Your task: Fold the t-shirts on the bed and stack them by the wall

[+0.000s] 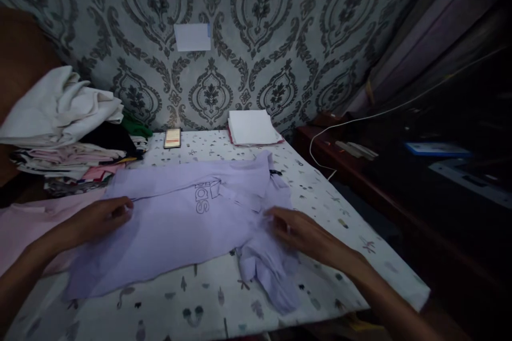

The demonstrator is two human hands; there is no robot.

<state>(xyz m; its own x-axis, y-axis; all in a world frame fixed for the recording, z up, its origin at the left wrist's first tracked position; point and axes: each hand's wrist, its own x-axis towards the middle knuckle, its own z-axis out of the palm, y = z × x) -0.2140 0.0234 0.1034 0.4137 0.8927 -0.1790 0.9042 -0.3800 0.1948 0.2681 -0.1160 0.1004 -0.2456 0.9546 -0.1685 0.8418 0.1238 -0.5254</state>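
A lilac T-shirt (172, 234) with outlined lettering lies spread sideways over the table, one part folded across it along a dark crease. My left hand (108, 216) hovers at the shirt's left part by the end of that crease, its fingers bent and a gap showing between thumb and forefinger. At the right, my right hand (300, 232) has its fingertips on the bunched cloth around the neck and sleeve; cloth and fingers are slightly blurred there. A crumpled sleeve hangs toward the near table edge.
Folded clothes (76, 154) are stacked at the left, with a white garment (60, 109) on top. Pink cloth (24, 229) lies under my left arm. A phone (172, 138) and white papers (254, 127) lie near the wall. A white cable (360, 118) crosses the dark right side.
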